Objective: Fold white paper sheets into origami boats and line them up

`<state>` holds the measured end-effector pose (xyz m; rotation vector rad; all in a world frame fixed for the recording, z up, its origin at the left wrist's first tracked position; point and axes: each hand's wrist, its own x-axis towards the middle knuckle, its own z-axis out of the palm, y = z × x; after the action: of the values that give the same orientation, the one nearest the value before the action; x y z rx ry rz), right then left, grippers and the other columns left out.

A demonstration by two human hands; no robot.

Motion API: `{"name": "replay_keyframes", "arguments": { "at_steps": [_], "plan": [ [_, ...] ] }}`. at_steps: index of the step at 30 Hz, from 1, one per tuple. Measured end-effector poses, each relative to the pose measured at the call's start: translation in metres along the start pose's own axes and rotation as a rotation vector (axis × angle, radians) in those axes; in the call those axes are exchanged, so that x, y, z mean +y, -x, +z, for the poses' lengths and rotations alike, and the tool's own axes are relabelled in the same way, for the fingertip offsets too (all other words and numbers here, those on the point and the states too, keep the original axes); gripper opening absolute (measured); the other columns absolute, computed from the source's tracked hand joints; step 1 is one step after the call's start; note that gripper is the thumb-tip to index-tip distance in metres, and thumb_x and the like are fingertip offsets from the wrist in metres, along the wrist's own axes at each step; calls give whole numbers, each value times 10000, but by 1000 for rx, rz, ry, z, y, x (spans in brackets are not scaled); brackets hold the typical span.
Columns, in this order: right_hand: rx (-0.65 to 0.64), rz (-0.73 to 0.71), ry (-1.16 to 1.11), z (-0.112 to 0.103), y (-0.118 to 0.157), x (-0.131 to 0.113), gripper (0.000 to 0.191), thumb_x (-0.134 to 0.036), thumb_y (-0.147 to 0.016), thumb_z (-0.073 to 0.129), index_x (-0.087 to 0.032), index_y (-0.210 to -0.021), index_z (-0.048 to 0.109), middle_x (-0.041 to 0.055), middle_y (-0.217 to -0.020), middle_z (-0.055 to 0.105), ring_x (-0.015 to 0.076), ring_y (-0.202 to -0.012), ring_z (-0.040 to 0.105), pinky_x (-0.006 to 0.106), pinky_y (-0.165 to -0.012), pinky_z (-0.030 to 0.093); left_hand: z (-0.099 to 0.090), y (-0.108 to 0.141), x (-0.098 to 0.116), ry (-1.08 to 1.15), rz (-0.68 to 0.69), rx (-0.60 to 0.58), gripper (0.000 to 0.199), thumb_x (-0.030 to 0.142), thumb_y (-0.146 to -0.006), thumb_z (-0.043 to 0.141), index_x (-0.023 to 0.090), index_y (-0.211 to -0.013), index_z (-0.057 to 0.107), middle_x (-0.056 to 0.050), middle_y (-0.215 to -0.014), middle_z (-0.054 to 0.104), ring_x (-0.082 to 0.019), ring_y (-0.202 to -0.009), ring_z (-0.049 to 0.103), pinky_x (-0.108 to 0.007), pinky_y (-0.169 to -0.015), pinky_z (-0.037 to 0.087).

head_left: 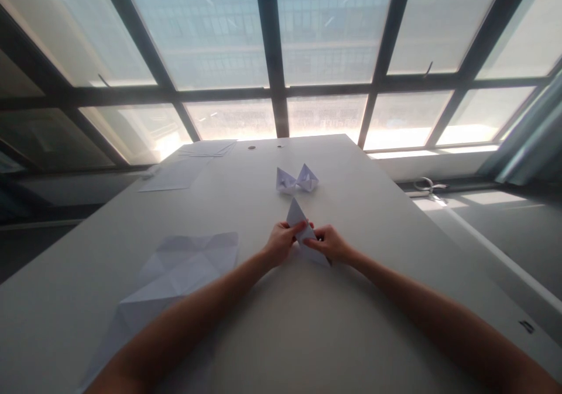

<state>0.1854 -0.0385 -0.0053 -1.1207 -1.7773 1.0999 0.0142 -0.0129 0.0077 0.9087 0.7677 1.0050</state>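
Between my two hands is a piece of folded white paper (295, 211), pointed at its far end and held just above the table. My left hand (281, 242) pinches its left side, thumb lying on top. On the right edge, my right hand (330, 243) grips the same paper with thumb over it and fingers partly hidden beneath. Just beyond it stands a finished-looking origami piece (297, 181) with two pointed peaks. A large creased sheet of paper (184, 265) lies to the left, partly covered by my left forearm.
The white table (377, 218) reaches toward tall windows (325, 31). Flat white sheets (175, 174) lie at its far left, with more paper (208, 148) behind. A round hole (252, 147) is near the far edge. A white cable coil (424, 184) sits beyond the right side.
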Motion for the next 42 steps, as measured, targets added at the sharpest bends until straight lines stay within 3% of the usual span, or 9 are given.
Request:
{"name": "replay_keyframes", "arguments": {
  "at_steps": [6, 11, 17, 20, 23, 26, 32, 36, 42],
  "plan": [
    [24, 96, -153, -1, 2, 3, 506, -611, -739, 643, -139, -572, 570, -34, -512, 404, 88, -496, 349, 226, -459, 243, 8, 9, -5, -50, 3, -108, 408, 360, -619, 883, 89, -902, 767, -109, -900, 750, -209, -806, 679, -309, -809, 501],
    [-84, 135, -185, -8, 3, 2, 448, -562, -731, 675, -137, -611, 600, -35, -518, 432, 81, -470, 358, 214, -430, 239, -4, -4, 0, 28, 43, 0, 404, 439, -673, 843, 87, -851, 753, -110, -877, 745, -181, -767, 679, -287, -773, 512],
    [-52, 155, -155, -5, 4, -2, 403, -502, -742, 667, -136, -589, 595, -33, -508, 431, 89, -475, 370, 214, -428, 250, -27, -23, 13, 142, 155, 205, 295, 366, -721, 830, 134, -861, 713, -82, -891, 742, -156, -833, 698, -290, -840, 523],
    [114, 140, -129, -1, 2, -1, 394, -487, -766, 637, -140, -590, 580, -29, -519, 437, 97, -486, 374, 222, -437, 250, -25, -20, 12, 27, 173, 153, 345, 376, -750, 804, 120, -956, 698, -107, -947, 734, -181, -865, 701, -356, -899, 522],
    [280, 93, -58, 2, 0, 2, 386, -465, -794, 606, -146, -581, 557, -25, -529, 438, 100, -501, 369, 229, -454, 245, -14, -10, 3, -272, 286, 78, 422, 366, -750, 796, 155, -1085, 651, -95, -1039, 699, -192, -869, 690, -339, -796, 553],
    [345, 43, 53, 4, -1, 3, 398, -458, -841, 547, -151, -587, 552, -20, -537, 457, 107, -514, 374, 236, -470, 246, -4, -3, -5, -503, 362, 11, 359, 379, -771, 766, 173, -1038, 642, -87, -1100, 660, -194, -905, 669, -287, -722, 551],
    [372, -45, 284, 10, 1, 0, 430, -430, -974, 371, -174, -690, 568, 23, -645, 589, 140, -591, 477, 244, -566, 337, -3, -2, -7, -581, 305, -68, 370, 399, -808, 721, 159, -1076, 633, -110, -1119, 650, -215, -962, 648, -293, -741, 548],
    [342, -128, 287, 10, 3, -4, 439, -436, -1009, 301, -185, -782, 580, 53, -757, 627, 168, -693, 537, 261, -684, 393, -3, 0, -4, -581, 305, -85, 423, 423, -775, 752, 162, -1082, 621, -116, -1146, 641, -237, -998, 644, -322, -777, 549],
    [264, -103, 258, 7, 5, -7, 506, -486, -1009, 270, -188, -816, 630, 44, -714, 622, 185, -720, 568, 277, -702, 405, 0, 6, 2, -551, 232, -94, 482, 450, -707, 807, 161, -1032, 598, -113, -1030, 674, -263, -999, 646, -294, -719, 527]
  ]
}}
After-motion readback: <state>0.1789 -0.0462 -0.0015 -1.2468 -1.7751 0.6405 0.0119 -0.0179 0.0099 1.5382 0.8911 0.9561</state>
